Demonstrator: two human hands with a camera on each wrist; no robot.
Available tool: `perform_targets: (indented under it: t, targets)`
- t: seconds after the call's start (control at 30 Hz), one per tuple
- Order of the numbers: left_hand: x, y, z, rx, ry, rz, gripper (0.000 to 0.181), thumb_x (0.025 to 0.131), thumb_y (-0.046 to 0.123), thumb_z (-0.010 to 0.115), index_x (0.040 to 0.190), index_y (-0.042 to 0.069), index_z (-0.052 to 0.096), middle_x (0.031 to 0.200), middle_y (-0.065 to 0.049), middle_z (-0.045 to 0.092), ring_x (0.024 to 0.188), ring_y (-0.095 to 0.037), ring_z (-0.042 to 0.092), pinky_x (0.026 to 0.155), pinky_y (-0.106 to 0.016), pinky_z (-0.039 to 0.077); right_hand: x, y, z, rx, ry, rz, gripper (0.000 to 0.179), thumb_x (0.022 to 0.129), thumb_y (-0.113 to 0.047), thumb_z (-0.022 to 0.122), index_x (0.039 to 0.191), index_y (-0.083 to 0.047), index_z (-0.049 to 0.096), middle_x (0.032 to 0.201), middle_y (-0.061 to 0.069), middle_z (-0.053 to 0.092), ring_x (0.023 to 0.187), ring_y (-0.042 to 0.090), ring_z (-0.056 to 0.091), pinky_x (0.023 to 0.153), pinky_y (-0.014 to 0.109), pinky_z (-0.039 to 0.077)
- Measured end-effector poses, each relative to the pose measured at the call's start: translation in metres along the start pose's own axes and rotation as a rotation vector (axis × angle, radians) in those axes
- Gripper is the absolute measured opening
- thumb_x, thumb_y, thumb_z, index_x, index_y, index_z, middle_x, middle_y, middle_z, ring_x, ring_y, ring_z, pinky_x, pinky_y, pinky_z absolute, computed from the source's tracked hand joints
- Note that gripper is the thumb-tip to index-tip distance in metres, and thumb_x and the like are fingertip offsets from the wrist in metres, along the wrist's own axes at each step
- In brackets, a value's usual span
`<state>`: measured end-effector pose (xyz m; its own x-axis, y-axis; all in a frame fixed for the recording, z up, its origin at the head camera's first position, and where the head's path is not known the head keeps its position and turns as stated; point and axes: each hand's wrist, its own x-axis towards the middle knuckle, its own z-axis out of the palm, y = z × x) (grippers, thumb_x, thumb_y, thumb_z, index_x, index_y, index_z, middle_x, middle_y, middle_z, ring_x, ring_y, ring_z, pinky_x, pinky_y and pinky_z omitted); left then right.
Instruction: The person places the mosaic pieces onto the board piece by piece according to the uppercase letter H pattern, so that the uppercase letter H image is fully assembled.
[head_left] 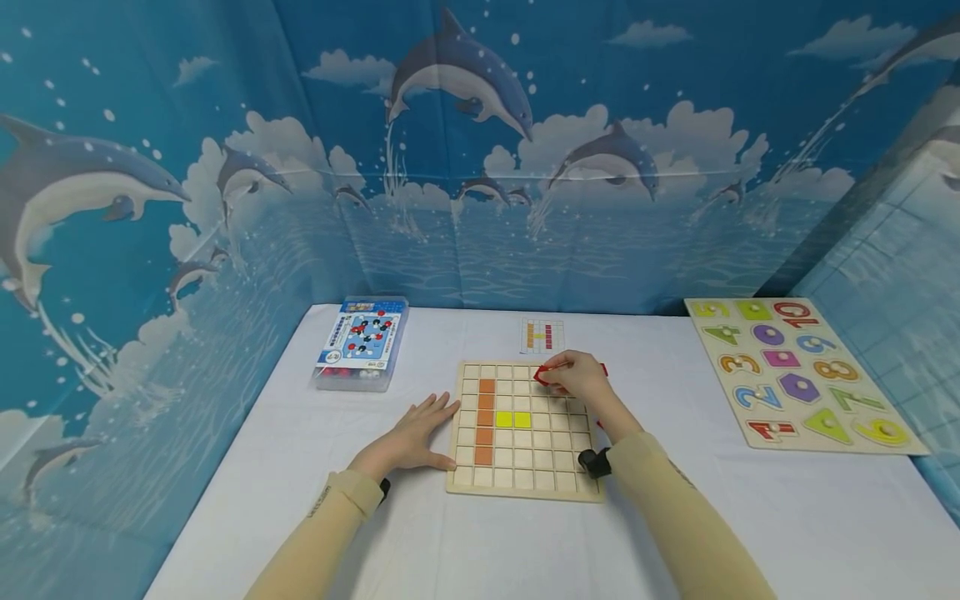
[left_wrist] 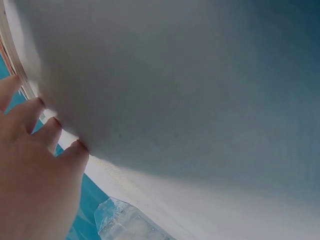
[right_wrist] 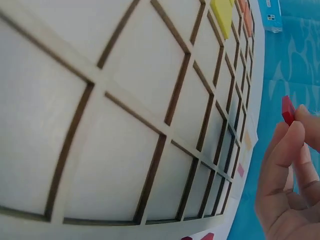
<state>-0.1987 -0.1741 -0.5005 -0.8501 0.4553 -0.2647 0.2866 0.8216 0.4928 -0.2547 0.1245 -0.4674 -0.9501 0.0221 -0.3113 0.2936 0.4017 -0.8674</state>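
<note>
My right hand (head_left: pixel 581 377) pinches a small red square tile (right_wrist: pixel 287 110) between thumb and fingertips, over the far part of a wooden grid board (head_left: pixel 543 458). My left hand (head_left: pixel 411 435) lies by the board's left side, fingers spread, its fingertips and thumb right at the edge. In the board's left part, orange tiles (head_left: pixel 486 402) form a column of several squares. Two yellow tiles (head_left: pixel 513 419) sit side by side to their right. More red tiles (right_wrist: pixel 207 236) lie just beyond the board's right side, partly hidden by my right hand in the head view.
Behind the board lies a small pattern card (head_left: pixel 542 336) printed with orange, yellow and red squares. A clear plastic case (head_left: pixel 362 343) with a printed label stands at the back left. On the right lies a wooden number and shape puzzle board (head_left: pixel 806 379). A dolphin-print curtain (head_left: pixel 480 242) encloses the white table.
</note>
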Motion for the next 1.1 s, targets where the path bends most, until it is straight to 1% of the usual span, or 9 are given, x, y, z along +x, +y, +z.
perform_targets:
  t: [0.07,0.17,0.33,0.43,0.53,0.6,0.8,0.97,1.1]
  targets:
    - [0.0,0.0,0.0,-0.005,0.002,0.003,0.099,0.075,0.036,0.085,0.155,0.014,0.031,0.165,-0.01,0.018,0.154,-0.033,0.01,0.125,-0.053,0.01,0.001,0.001,0.001,-0.017,-0.001,-0.005,0.025,0.091,-0.013,0.07,0.112,-0.001,0.065,0.101,0.016,0.069,0.076,0.018,0.067,0.073,0.027,0.06]
    - [-0.001,0.0,0.001,-0.006,0.003,-0.002,0.099,0.075,0.036,0.085,0.156,0.015,0.031,0.165,-0.01,0.018,0.154,-0.032,0.01,0.125,-0.052,0.01,0.003,0.002,0.004,-0.076,-0.008,-0.011,0.022,0.092,-0.013,0.069,0.11,-0.001,0.066,0.1,0.015,0.068,0.075,0.016,0.064,0.07,0.026,0.059]
    - [-0.001,0.0,0.0,-0.002,0.003,0.002,0.098,0.076,0.036,0.084,0.155,0.015,0.031,0.165,-0.01,0.018,0.154,-0.033,0.01,0.125,-0.053,0.011,0.007,0.003,0.008,-0.205,-0.021,-0.014,0.016,0.093,-0.013,0.065,0.106,-0.003,0.068,0.09,0.012,0.068,0.07,0.017,0.06,0.063,0.025,0.051]
    - [-0.002,0.0,0.0,-0.003,0.002,0.004,0.098,0.076,0.036,0.084,0.156,0.015,0.031,0.165,-0.01,0.018,0.154,-0.033,0.01,0.125,-0.053,0.011,0.008,0.003,0.01,-0.273,-0.024,-0.026,0.014,0.094,-0.012,0.064,0.105,-0.003,0.068,0.093,0.013,0.068,0.071,0.019,0.06,0.061,0.024,0.049]
    - [-0.001,0.001,-0.001,-0.002,-0.002,0.004,0.099,0.076,0.036,0.084,0.156,0.015,0.031,0.165,-0.01,0.018,0.154,-0.032,0.01,0.125,-0.053,0.011,0.009,0.001,0.012,-0.327,-0.018,-0.038,0.012,0.093,-0.011,0.065,0.101,-0.004,0.069,0.098,0.012,0.067,0.075,0.02,0.058,0.063,0.023,0.048]
    - [-0.001,0.001,-0.001,-0.001,-0.003,0.005,0.099,0.076,0.036,0.084,0.156,0.015,0.03,0.165,-0.01,0.018,0.154,-0.033,0.01,0.125,-0.053,0.011,0.009,0.0,0.013,-0.355,-0.017,-0.054,0.011,0.093,-0.011,0.065,0.099,-0.004,0.07,0.098,0.013,0.067,0.078,0.021,0.057,0.064,0.024,0.047]
    - [-0.001,0.002,-0.002,-0.005,-0.001,0.006,0.099,0.076,0.036,0.084,0.156,0.015,0.031,0.165,-0.011,0.018,0.154,-0.033,0.01,0.125,-0.053,0.011,0.007,-0.001,0.015,-0.398,-0.005,-0.098,0.009,0.091,-0.009,0.067,0.094,-0.002,0.071,0.091,0.011,0.066,0.079,0.021,0.054,0.063,0.025,0.046]
    - [-0.001,0.003,-0.003,-0.003,-0.001,0.0,0.098,0.076,0.037,0.084,0.156,0.016,0.031,0.165,-0.01,0.018,0.154,-0.032,0.01,0.125,-0.052,0.01,0.009,0.001,0.017,-0.425,0.003,-0.115,0.005,0.087,-0.008,0.07,0.09,-0.003,0.069,0.088,0.01,0.065,0.077,0.021,0.054,0.062,0.026,0.046]
    - [-0.001,0.002,-0.002,-0.001,-0.001,0.001,0.098,0.076,0.036,0.084,0.156,0.015,0.031,0.165,-0.01,0.018,0.154,-0.032,0.01,0.125,-0.053,0.01,0.008,0.0,0.018,-0.444,0.008,-0.114,0.007,0.085,-0.007,0.072,0.087,-0.004,0.066,0.087,0.01,0.063,0.08,0.023,0.054,0.064,0.027,0.047]
